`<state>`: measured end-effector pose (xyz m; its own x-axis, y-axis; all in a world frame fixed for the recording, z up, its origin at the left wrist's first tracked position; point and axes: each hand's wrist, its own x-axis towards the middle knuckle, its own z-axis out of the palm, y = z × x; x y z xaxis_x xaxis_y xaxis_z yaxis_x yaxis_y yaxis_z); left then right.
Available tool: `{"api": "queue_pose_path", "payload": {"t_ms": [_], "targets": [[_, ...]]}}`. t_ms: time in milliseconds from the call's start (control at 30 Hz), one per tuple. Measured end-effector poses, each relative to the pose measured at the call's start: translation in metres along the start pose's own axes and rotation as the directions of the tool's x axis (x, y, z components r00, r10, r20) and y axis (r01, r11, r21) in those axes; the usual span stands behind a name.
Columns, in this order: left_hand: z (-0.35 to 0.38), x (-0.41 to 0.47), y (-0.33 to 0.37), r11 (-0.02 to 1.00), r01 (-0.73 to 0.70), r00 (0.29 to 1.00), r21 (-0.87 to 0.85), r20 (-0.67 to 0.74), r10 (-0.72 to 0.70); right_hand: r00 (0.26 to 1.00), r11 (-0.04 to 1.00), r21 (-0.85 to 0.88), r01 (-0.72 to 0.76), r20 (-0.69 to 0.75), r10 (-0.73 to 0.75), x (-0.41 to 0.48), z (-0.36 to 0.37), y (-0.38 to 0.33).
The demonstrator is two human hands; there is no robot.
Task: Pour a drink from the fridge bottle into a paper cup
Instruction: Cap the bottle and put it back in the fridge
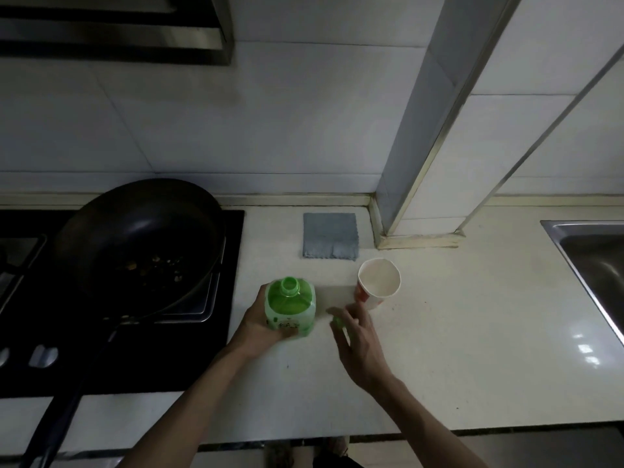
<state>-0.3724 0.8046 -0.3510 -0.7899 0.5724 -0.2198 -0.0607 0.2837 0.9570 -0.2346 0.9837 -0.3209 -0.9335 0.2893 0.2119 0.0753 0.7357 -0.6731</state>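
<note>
The bottle (291, 307) stands upright on the counter (439, 349), long axis vertical, open mouth up, its body wrapped by the left hand (257, 327). Just right of that grip the right hand (358, 346) pinches what looks like the cap (337, 321); past it stands the cup (379, 282), mouth up. To pour well, I would lift from this grip, bring the mouth over the cup's rim, then tilt rightward slowly.

Left hand (258, 320), right hand (361, 349): both bare; fingers (359, 318) slender, right-hand outline motion-blurred. Left forearm (189, 410), right forearm (432, 427): bare from wrist to lower frame edge, lean build. Dark patch of clothing (337, 463) at bottom edge between forearms; garment type indistinct in dim light.
</note>
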Motion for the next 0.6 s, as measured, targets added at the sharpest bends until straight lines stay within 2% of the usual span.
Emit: {"api": "queue_pose_path", "payload": {"t_ms": [100, 233, 467, 600], "targets": [[0.002, -0.002, 0.0, 1.0, -0.011, 1.0, -0.027, 0.008, 0.012, 0.989, 0.973, 0.214, 0.087, -0.137, -0.059, 0.032, -0.016, -0.041], [0.003, -0.004, 0.002, 0.998, -0.028, 1.0, -0.049, 0.005, 0.028, 0.974, 0.928, 0.355, 0.118, -0.221, -0.039, 0.059, -0.025, -0.073], [0.004, -0.006, 0.008, 0.998, -0.016, 1.0, -0.062, 0.01, 0.017, 0.991, 0.938, 0.331, 0.099, -0.121, -0.062, 0.071, -0.016, -0.078], [0.003, -0.006, 0.01, 0.998, -0.013, 1.0, -0.057, 0.021, 0.014, 1.0, 0.965, 0.263, 0.016, -0.02, -0.011, 0.075, -0.015, -0.072]]}}
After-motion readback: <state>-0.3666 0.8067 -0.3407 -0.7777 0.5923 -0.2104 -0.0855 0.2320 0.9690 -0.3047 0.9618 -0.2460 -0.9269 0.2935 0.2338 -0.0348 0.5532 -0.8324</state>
